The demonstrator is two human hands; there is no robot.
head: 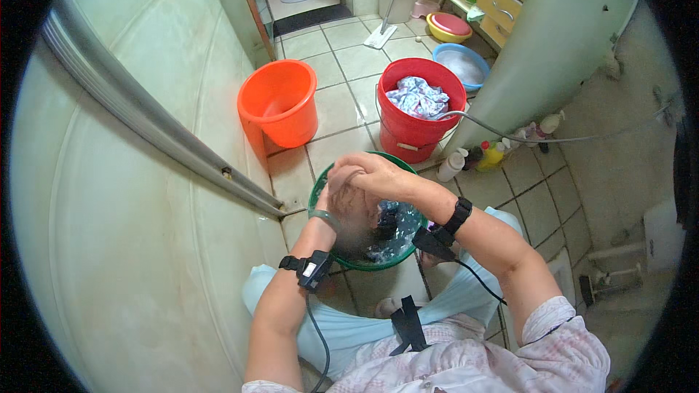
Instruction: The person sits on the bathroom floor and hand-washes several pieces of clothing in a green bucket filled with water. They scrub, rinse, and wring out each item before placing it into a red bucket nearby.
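Note:
Both my hands are together above a green basin (412, 254) that stands on the tiled floor between my knees. My right hand (377, 174) curls over the top of a brownish wet cloth (355, 202), which is partly blurred. My left hand (329, 191) closes on the cloth's left side, its fingers largely hidden behind the cloth and my right hand. Lower in the basin, a dark cloth (387, 221) lies in sudsy water (407, 229).
Ahead stand an orange bucket (278, 101) and a red bucket (415, 134) holding patterned cloth (418, 97) and a grey hose (491, 130). A blue basin (461, 65) sits behind. Pump bottles (452, 166) line the right; a tiled wall (136, 240) borders the left.

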